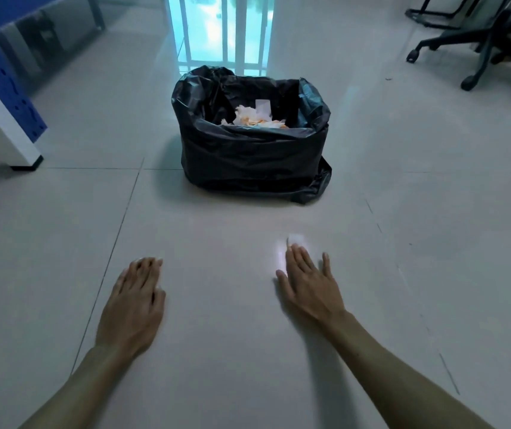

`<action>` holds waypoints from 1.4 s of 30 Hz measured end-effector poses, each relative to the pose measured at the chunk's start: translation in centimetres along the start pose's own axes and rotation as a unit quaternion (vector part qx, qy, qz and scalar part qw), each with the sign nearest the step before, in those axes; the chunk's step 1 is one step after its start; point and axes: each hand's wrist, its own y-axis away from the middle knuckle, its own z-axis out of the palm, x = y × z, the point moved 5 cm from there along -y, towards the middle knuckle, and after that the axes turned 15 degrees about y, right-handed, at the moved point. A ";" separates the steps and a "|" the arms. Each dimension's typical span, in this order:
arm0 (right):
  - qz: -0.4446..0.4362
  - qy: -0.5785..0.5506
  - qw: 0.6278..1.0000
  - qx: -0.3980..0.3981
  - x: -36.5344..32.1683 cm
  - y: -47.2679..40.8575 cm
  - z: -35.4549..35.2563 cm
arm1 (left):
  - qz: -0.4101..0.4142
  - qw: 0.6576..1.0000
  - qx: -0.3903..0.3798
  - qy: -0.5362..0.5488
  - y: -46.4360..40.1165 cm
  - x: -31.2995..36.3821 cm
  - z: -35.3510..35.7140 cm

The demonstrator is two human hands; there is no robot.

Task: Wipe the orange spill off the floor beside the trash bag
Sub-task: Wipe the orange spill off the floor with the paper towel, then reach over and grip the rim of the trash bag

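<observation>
Flat hands (307,283) before black trash bag (254,156)

two bare forearms, no sleeves; left hand (133,305), right hand (310,286) ungloved, no rings, no watch.

The room is dim, with a cool bluish tone; the light comes from the bright window (221,29) at the top, which is overexposed; its glare reflects on the glossy floor (217,351); soft shadows lie beside both forearms; the right hand (308,281) is motion-blurred; straight lines bend near the edges; the corners are soft.
</observation>
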 end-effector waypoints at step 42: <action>0.079 -0.153 0.980 0.098 2.1 0.0 0.7 | 0.172 0.977 0.105 0.065 -14.4 13.8 -7.8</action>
